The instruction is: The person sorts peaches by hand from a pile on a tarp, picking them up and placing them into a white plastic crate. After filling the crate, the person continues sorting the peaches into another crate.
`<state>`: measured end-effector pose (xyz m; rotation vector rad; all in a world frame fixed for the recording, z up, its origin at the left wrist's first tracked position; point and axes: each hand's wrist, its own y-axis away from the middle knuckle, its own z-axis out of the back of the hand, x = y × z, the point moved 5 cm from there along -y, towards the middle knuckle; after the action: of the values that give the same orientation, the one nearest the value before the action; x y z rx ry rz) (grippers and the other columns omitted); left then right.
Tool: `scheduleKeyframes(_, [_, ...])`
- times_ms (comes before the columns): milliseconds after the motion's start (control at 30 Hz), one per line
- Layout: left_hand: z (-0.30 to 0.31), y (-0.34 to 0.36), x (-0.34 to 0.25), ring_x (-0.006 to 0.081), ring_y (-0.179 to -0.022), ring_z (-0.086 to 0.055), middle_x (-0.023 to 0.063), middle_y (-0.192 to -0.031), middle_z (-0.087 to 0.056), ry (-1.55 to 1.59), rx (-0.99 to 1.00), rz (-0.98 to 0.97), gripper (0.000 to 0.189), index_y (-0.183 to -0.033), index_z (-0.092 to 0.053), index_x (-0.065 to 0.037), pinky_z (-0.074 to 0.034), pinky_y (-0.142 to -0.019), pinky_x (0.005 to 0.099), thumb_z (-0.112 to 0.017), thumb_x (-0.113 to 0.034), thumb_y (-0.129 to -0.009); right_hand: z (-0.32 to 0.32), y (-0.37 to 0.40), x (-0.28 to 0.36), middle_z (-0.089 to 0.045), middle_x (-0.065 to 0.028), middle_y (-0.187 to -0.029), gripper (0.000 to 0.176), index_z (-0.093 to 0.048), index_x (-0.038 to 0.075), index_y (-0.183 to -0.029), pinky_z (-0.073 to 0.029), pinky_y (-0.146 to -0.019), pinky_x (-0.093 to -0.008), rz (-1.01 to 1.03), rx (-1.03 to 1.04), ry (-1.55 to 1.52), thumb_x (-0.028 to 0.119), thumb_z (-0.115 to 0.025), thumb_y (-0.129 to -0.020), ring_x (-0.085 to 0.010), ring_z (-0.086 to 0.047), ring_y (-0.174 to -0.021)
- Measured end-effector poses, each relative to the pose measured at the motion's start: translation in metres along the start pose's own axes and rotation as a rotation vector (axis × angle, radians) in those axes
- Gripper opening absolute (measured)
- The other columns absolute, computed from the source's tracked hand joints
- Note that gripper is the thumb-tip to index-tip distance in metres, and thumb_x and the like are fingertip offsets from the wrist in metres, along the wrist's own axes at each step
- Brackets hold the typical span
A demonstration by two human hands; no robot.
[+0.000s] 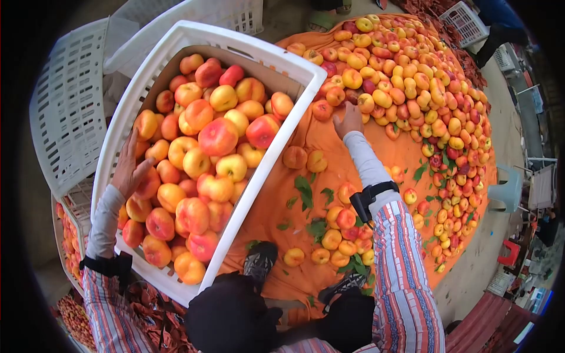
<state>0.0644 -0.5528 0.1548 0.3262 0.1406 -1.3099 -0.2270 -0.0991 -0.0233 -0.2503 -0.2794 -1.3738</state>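
Note:
A white plastic crate (pixel 203 32), lined with brown cardboard, is heaped with red and yellow peaches (pixel 218 136). My left hand (pixel 128 169) lies inside its left side, thumb and fingers apart against the fruit, holding none. Out to the right, my right hand (pixel 349 120) reaches to the near edge of a large peach pile (pixel 406 76) on an orange cloth (pixel 329 132). Its thumb stands apart from the fingers, whose tips meet a dark reddish peach (pixel 352 97). Two loose peaches (pixel 306 158) sit between the crate and that hand.
Beside the crate stand white slatted crates (pixel 67 106). Loose peaches (pixel 344 235) and green leaves (pixel 303 191) lie near my shoes (pixel 260 262). A pale blue stool (pixel 505 188) and a red stool (pixel 509 252) stand right of the cloth. Another white crate (pixel 465 23) is at the back.

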Motion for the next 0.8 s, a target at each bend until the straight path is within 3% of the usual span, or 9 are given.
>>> scheduleKeyframes(100, [-0.001,0.0,0.0,0.0355,-0.132,-0.018,0.0218,-0.142,-0.02,-0.017,-0.005,-0.003,0.079,-0.141,-0.012,-0.005,-0.015,-0.108,0.0401,-0.052,-0.039,-0.082,0.013,-0.029,0.024,-0.033,-0.0205,-0.132,0.071,-0.034,0.009,-0.13,-0.036,-0.096,-0.0422,0.148,-0.041,0.015,0.035,-0.065,-0.072,-0.0382,-0.036,-0.118])
scheduleKeyframes(200, [0.003,-0.002,-0.007,0.0352,-0.132,-0.02,0.0202,-0.142,-0.021,0.045,-0.007,-0.001,0.078,-0.141,-0.012,-0.006,-0.016,-0.108,0.0397,-0.053,-0.034,-0.081,-0.011,-0.04,0.034,-0.034,-0.0173,-0.132,0.07,-0.035,0.011,-0.129,-0.033,-0.099,-0.0432,0.184,0.007,0.075,0.033,-0.066,-0.071,-0.0387,-0.036,-0.117])
scheduleKeyframes(300, [-0.002,0.0,-0.002,0.0346,-0.132,-0.021,0.0203,-0.142,-0.021,0.075,-0.001,0.013,0.078,-0.141,-0.013,-0.008,-0.017,-0.108,0.0395,-0.054,-0.032,-0.08,-0.026,-0.018,0.022,-0.033,-0.0135,-0.135,0.058,-0.036,0.013,-0.128,-0.033,-0.098,-0.0428,0.189,0.121,0.111,0.027,-0.06,-0.077,-0.0345,-0.035,-0.12])
scheduleKeyframes(367, [0.003,0.001,-0.008,0.0344,-0.132,-0.021,0.0205,-0.142,-0.021,0.097,0.0,0.041,0.077,-0.142,-0.013,-0.008,-0.017,-0.108,0.0396,-0.054,-0.031,-0.08,-0.034,0.014,0.001,-0.035,-0.0136,-0.133,0.049,-0.039,0.012,-0.125,-0.035,-0.097,-0.0408,0.221,0.077,0.308,0.024,-0.056,-0.081,-0.0321,-0.035,-0.121])
scheduleKeyframes(433, [0.002,0.001,-0.004,0.034,-0.132,-0.02,0.0189,-0.143,-0.019,0.099,0.011,0.071,0.078,-0.142,-0.013,-0.008,-0.017,-0.108,0.0397,-0.054,-0.032,-0.079,-0.024,0.042,-0.003,-0.044,-0.0145,-0.123,0.04,-0.045,0.01,-0.118,-0.038,-0.092,-0.0393,0.254,0.123,0.327,0.022,-0.055,-0.081,-0.0321,-0.041,-0.114])
scheduleKeyframes(533, [-0.002,0.002,-0.001,0.0339,-0.132,-0.019,0.0174,-0.144,-0.019,0.137,0.017,0.082,0.08,-0.141,-0.013,-0.008,-0.016,-0.108,0.0396,-0.054,-0.034,-0.079,-0.011,0.038,-0.009,-0.05,-0.0153,-0.112,0.033,-0.05,0.008,-0.11,-0.041,-0.087,-0.0399,0.127,0.548,0.257,0.02,-0.056,-0.08,-0.0327,-0.047,-0.104])
scheduleKeyframes(633, [0.002,0.002,-0.008,0.0337,-0.133,-0.018,0.0168,-0.144,-0.019,0.134,0.011,0.073,0.08,-0.141,-0.013,-0.008,-0.016,-0.108,0.0395,-0.054,-0.035,-0.078,0.024,-0.003,-0.02,-0.051,-0.0127,-0.108,0.032,-0.051,0.006,-0.107,-0.043,-0.082,-0.0399,0.288,-0.167,0.104,0.023,-0.054,-0.08,-0.0315,-0.047,-0.1])
scheduleKeyframes(700, [0.001,0.002,-0.007,0.0338,-0.133,-0.018,0.0171,-0.144,-0.019,0.138,0.021,0.097,0.08,-0.141,-0.013,-0.008,-0.015,-0.108,0.0397,-0.054,-0.036,-0.079,0.043,-0.039,-0.015,-0.05,-0.0117,-0.109,0.035,-0.049,0.005,-0.108,-0.043,-0.082,-0.0387,0.329,-0.346,0.099,0.022,-0.056,-0.078,-0.0307,-0.048,-0.099])
scheduleKeyframes(800, [-0.001,0.003,-0.003,0.0343,-0.133,-0.017,0.0175,-0.144,-0.02,0.107,0.018,0.126,0.08,-0.142,-0.013,-0.008,-0.015,-0.108,0.04,-0.053,-0.037,-0.079,0.033,-0.095,-0.002,-0.047,-0.0096,-0.115,0.049,-0.045,0.01,-0.116,-0.043,-0.084,-0.0399,0.356,-0.269,0.362,0.023,-0.063,-0.073,-0.0288,-0.047,-0.103])
